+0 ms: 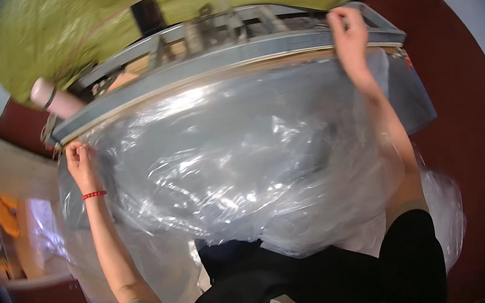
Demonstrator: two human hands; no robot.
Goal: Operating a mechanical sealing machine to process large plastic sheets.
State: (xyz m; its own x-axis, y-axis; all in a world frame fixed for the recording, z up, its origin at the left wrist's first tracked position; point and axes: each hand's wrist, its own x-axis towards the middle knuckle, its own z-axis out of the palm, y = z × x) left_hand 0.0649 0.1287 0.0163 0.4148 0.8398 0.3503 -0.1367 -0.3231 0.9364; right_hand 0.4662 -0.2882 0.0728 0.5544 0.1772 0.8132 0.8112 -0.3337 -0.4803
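A large clear plastic sheet [217, 149], crinkled and shiny, spreads over a grey surface and drapes down toward my body. At its far left corner my left hand [78, 159], with a red bead bracelet on the wrist, is closed in a pinch on the film. My right hand [349, 34] reaches farther, over the right end of a long grey metal bar [205, 65]. Its fingers are curled, and whatever they hold is hidden. The sheet's far side runs along the near side of the bar.
Behind the bar is a metal frame with crosspieces [234, 25]. A pink bottle [55, 97] leans at its left end. A dark rectangular object [148, 16] rests against a yellow-green woven tarp [89, 30]. More plastic film [444, 210] hangs at the right, above a dark red floor [464, 139].
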